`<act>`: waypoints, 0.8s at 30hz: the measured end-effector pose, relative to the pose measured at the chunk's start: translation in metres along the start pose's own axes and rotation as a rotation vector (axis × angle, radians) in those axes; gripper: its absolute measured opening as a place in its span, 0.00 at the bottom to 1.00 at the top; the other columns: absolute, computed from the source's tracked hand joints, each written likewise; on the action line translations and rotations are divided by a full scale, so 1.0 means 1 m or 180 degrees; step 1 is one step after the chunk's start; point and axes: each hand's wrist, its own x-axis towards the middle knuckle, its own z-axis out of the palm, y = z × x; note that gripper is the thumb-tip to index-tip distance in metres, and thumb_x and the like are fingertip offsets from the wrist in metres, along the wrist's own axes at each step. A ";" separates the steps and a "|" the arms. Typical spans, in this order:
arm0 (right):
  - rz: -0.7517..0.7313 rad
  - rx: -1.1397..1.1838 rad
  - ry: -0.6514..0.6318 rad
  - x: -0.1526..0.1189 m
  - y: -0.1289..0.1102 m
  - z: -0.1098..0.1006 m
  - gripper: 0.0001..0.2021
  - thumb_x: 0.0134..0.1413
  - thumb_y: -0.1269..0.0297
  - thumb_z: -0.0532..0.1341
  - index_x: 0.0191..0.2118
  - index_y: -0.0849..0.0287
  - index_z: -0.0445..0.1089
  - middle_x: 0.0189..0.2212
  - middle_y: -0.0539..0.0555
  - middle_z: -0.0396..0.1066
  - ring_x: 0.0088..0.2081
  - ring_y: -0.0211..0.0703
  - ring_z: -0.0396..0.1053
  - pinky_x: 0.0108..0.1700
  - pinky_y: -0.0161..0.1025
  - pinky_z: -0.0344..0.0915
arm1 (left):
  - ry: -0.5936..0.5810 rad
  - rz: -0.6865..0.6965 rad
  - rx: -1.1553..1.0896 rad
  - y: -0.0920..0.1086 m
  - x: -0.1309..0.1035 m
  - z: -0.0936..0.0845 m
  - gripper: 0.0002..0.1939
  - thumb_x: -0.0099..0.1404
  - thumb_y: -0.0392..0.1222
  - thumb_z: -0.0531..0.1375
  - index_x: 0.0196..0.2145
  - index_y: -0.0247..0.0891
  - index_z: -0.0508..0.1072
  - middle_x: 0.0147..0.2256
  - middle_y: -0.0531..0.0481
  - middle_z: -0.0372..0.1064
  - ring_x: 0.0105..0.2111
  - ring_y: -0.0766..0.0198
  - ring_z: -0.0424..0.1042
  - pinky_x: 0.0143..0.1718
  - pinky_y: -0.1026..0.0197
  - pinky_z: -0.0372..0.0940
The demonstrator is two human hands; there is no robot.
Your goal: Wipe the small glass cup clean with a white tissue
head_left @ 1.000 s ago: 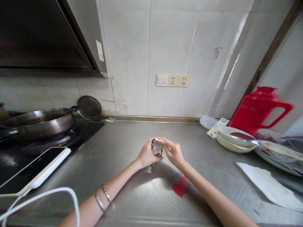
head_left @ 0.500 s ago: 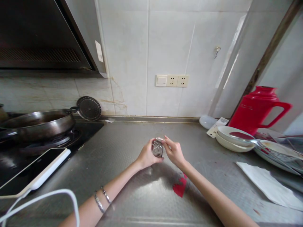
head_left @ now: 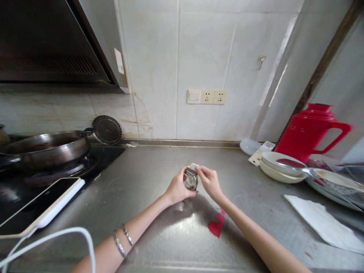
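Observation:
My left hand (head_left: 179, 188) curls round a small round grey object (head_left: 190, 179) with pale lines across its face; it looks like glass, but its exact kind is unclear. The object is held up over the steel counter, its face tilted toward me. At its top edge, the thumb and fingers of my right hand (head_left: 209, 181) are closed on a small whitish piece (head_left: 193, 166), perhaps paper or cloth. That piece touches the object's rim. Two silver bracelets (head_left: 119, 243) circle my left forearm.
A pan (head_left: 48, 151) sits on the stove at left, near a phone (head_left: 42, 204) with a white cable (head_left: 71, 229). Red scraps (head_left: 216, 228) lie between my arms. At right are bowls (head_left: 280, 172), a red thermos (head_left: 308, 131), plates (head_left: 338, 185) and a white sheet (head_left: 321, 222).
The whitish piece at the object's top edge shows more now. Both hands have shifted very slightly, and the object has turned a little in the left hand.

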 end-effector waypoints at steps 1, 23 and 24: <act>0.0095 -0.0015 -0.0006 0.000 0.000 0.000 0.20 0.61 0.56 0.53 0.25 0.60 0.73 0.22 0.53 0.75 0.24 0.44 0.73 0.25 0.35 0.68 | 0.0005 0.0014 0.0018 0.000 0.000 0.000 0.46 0.38 0.39 0.72 0.55 0.36 0.58 0.46 0.42 0.70 0.44 0.53 0.71 0.47 0.55 0.65; -0.1071 -0.0114 -0.0209 -0.002 -0.011 -0.005 0.14 0.61 0.67 0.51 0.44 0.53 0.73 0.37 0.51 0.77 0.41 0.45 0.75 0.58 0.53 0.63 | -0.0015 0.0211 0.0309 0.016 -0.002 -0.001 0.36 0.41 0.35 0.69 0.49 0.40 0.64 0.44 0.47 0.71 0.41 0.57 0.71 0.42 0.58 0.65; -0.1215 -0.0103 -0.0252 -0.003 -0.012 -0.006 0.15 0.61 0.68 0.51 0.47 0.53 0.71 0.41 0.52 0.76 0.44 0.46 0.74 0.59 0.54 0.62 | -0.0017 0.0225 0.0259 0.016 -0.001 -0.001 0.35 0.41 0.35 0.68 0.49 0.40 0.64 0.44 0.47 0.71 0.41 0.57 0.71 0.42 0.58 0.66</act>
